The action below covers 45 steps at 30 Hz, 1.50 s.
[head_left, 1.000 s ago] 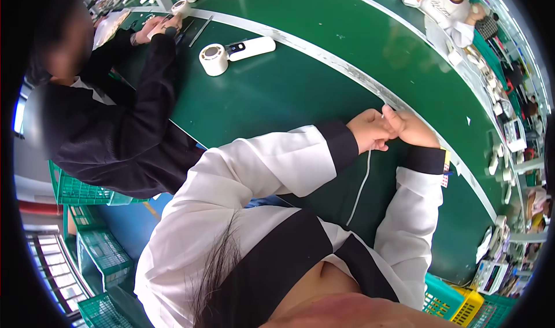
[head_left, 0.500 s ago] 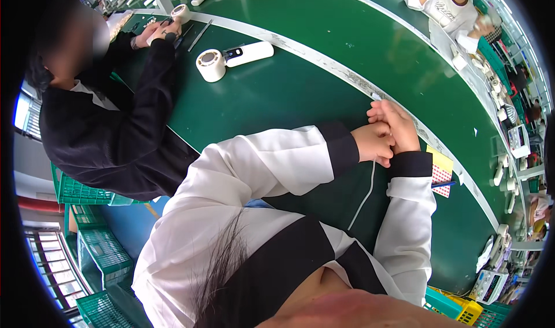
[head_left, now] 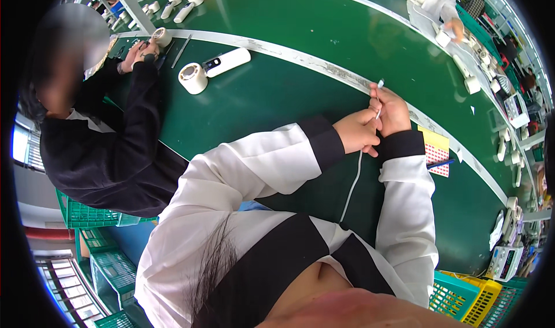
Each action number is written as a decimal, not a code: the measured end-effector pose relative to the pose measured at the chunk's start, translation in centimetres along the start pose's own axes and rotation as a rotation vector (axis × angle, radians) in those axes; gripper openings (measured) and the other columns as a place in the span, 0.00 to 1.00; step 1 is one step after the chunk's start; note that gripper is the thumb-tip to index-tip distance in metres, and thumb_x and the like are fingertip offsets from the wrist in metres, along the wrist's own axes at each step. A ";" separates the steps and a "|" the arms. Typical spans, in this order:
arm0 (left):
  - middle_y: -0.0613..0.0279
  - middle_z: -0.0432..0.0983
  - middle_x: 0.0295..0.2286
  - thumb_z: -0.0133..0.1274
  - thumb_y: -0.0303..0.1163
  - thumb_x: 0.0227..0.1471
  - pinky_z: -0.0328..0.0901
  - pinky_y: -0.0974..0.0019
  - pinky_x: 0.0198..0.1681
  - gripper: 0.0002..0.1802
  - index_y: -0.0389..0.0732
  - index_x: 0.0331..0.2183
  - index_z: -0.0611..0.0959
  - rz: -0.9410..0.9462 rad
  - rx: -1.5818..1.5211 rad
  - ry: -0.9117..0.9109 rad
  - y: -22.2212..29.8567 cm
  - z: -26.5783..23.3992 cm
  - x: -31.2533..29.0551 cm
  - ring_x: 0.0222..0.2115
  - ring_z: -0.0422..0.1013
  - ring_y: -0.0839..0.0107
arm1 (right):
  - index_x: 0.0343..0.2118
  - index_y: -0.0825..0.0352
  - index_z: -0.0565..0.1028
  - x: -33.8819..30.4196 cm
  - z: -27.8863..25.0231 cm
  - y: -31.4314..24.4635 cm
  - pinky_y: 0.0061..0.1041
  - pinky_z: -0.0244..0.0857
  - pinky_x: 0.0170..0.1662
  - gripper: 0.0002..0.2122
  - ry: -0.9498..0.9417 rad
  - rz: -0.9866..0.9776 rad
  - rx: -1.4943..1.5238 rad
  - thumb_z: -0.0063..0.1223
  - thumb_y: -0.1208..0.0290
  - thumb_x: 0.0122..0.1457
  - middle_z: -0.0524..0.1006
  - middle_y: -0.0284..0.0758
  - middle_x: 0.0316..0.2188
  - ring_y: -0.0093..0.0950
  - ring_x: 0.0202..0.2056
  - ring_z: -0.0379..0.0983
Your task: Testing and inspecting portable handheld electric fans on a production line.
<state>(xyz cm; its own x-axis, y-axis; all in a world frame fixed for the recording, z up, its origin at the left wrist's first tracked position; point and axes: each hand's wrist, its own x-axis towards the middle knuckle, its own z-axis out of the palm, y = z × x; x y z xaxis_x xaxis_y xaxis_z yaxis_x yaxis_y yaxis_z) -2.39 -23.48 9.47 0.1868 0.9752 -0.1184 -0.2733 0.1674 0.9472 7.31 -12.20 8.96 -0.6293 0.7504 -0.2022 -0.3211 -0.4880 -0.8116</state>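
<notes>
A thin white cable (head_left: 352, 190) rises from near my chest to my two hands, over the green table. My left hand (head_left: 357, 133) is closed, its thumb and fingers pinching the cable near its upper part. Just beside it, my right hand (head_left: 394, 111) curls its fingers round the cable's upper end. The small white plug (head_left: 380, 84) of the cable sticks up past the right fingertips. My hands touch each other, and part of the cable is hidden between them.
On the table (head_left: 260, 99) to the left lies a white handheld fan (head_left: 228, 62). A co-worker in black (head_left: 115, 148) sits at the left, hands on another white piece. Right of my wrist are a yellow and red-patterned sheet (head_left: 437, 148) and a blue pen (head_left: 441, 164).
The white plug now stands clear above my right fingers. My hands have shifted their grip on the cable. The whole view has moved slightly, and the person across has moved an arm.
</notes>
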 end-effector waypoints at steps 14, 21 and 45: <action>0.60 0.64 0.23 0.46 0.21 0.43 0.72 0.59 0.36 0.06 0.35 0.27 0.67 -0.058 -0.062 -0.102 0.0 -0.2 2.8 0.21 0.67 0.71 | 0.30 0.70 0.68 -0.2 0.6 -1.5 0.18 0.40 0.16 0.11 0.226 -0.076 -0.080 0.44 0.66 0.60 0.54 0.24 0.11 0.16 0.13 0.48; 0.60 0.64 0.22 0.49 0.21 0.43 0.73 0.62 0.33 0.09 0.35 0.24 0.64 -0.013 0.026 -0.096 0.2 0.1 2.6 0.18 0.68 0.71 | 0.29 0.71 0.68 -0.2 0.8 -1.5 0.18 0.41 0.16 0.12 0.214 -0.041 -0.117 0.43 0.65 0.60 0.53 0.23 0.10 0.16 0.14 0.48; 0.62 0.66 0.26 0.47 0.22 0.45 0.69 0.60 0.39 0.11 0.37 0.34 0.68 -0.072 -0.199 -0.035 0.2 -0.1 2.5 0.24 0.68 0.72 | 0.41 0.69 0.70 -0.7 0.8 -1.0 0.14 0.56 0.23 0.12 0.139 -0.106 -0.248 0.43 0.67 0.59 0.72 0.32 0.27 0.16 0.23 0.60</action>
<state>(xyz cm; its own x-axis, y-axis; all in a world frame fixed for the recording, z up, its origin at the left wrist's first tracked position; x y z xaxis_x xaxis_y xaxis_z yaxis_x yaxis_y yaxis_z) -2.10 -21.01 9.29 0.2448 0.9546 -0.1699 -0.4387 0.2653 0.8586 7.49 -12.55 10.38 -0.4931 0.8536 -0.1683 -0.1864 -0.2927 -0.9379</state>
